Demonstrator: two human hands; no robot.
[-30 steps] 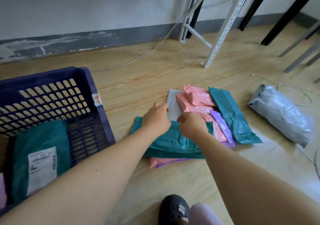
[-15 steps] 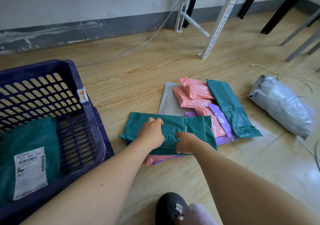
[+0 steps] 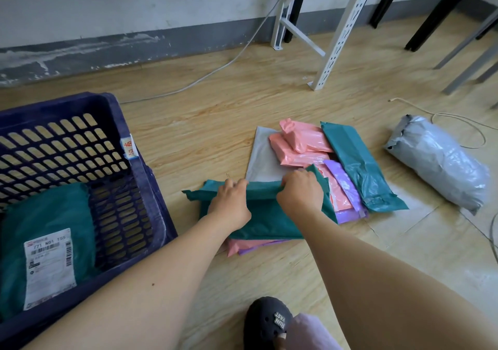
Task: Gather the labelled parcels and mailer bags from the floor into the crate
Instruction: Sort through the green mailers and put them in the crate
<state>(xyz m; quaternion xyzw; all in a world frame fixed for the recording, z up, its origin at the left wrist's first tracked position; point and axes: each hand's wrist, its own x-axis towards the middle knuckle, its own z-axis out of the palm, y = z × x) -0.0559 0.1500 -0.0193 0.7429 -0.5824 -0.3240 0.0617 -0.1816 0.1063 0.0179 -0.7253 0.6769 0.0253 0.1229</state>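
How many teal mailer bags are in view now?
3 teal bags: one labelled in the crate; one gripped by left hand and right hand; one at the right of the pile. More may hide underneath.

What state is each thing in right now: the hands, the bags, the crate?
left hand: grips the green mailer bag
right hand: grips it too
green mailer bag: on the pile, far edge bunched up
crate: holds a labelled green parcel
grey parcel: lying on the floor, apart from the pile
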